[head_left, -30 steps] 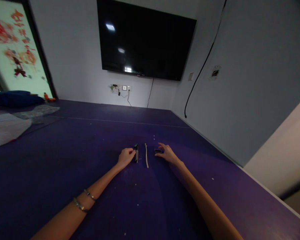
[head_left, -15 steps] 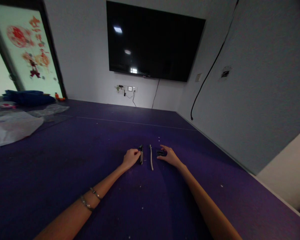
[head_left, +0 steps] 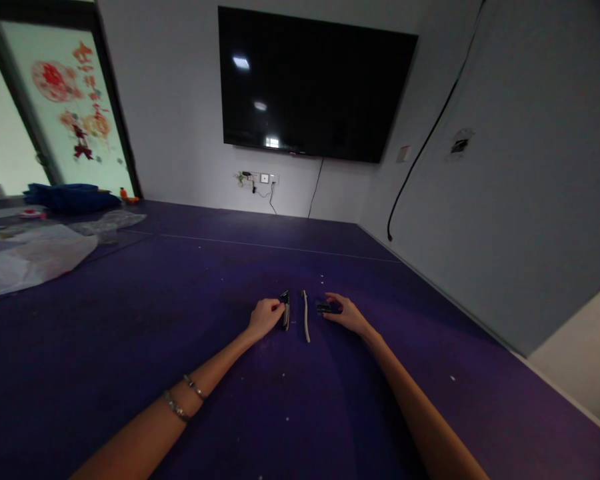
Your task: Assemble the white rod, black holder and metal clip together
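Observation:
My left hand (head_left: 266, 318) is closed, thumb and fingers pinching the side of a small, narrow dark-and-silver object (head_left: 287, 316) whose kind I cannot make out; its shape is a little like a stapler. Just right of it a thin whitish toothbrush (head_left: 307, 319) lies lengthwise on the purple surface, touched by neither hand. Farther right is a small, flat dark piece (head_left: 323, 308), perhaps in clear plastic. My right hand (head_left: 349, 316) rests beside that piece with thumb and fingers apart, their tips close to its right side.
The purple surface (head_left: 190, 280) stretches to the walls, with small white scraps on it. Crumpled clear and white plastic (head_left: 55, 257) and a blue cloth bundle (head_left: 73, 198) lie at the left. A television (head_left: 315, 87) hangs ahead; a black cable (head_left: 425, 137) dangles at the right.
My right hand has drawn back slightly to the right from the flat dark piece. The left hand keeps its pinch. The whole view has shifted a little as my head turned.

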The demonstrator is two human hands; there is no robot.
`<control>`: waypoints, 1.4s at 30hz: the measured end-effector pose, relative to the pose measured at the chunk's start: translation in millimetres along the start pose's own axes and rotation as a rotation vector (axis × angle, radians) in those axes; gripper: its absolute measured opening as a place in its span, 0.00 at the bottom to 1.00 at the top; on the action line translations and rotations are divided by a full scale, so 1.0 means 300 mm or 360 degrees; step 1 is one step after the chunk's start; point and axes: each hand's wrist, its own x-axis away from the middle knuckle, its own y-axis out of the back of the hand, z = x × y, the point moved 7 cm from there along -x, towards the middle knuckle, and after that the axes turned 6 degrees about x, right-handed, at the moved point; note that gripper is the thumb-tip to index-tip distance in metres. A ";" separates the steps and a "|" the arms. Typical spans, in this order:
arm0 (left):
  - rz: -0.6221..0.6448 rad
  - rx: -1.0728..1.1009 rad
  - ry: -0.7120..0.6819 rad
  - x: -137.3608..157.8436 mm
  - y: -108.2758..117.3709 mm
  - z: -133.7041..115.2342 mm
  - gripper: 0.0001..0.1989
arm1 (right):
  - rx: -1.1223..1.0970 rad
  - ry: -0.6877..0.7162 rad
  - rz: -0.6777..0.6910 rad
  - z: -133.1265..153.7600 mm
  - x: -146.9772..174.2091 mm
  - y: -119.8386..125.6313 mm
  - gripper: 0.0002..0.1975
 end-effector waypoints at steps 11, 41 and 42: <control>-0.0038 0.0020 0.0027 -0.005 0.016 0.010 0.18 | -0.0090 -0.0119 -0.0039 -0.015 -0.001 0.057 0.30; -0.0021 -0.1084 0.0010 -0.103 0.175 0.209 0.22 | 0.0805 -0.0124 -0.0140 -0.108 0.140 0.117 0.22; -0.0024 -0.1085 0.0006 -0.103 0.176 0.208 0.22 | 0.0818 -0.0122 -0.0140 -0.108 0.139 0.117 0.22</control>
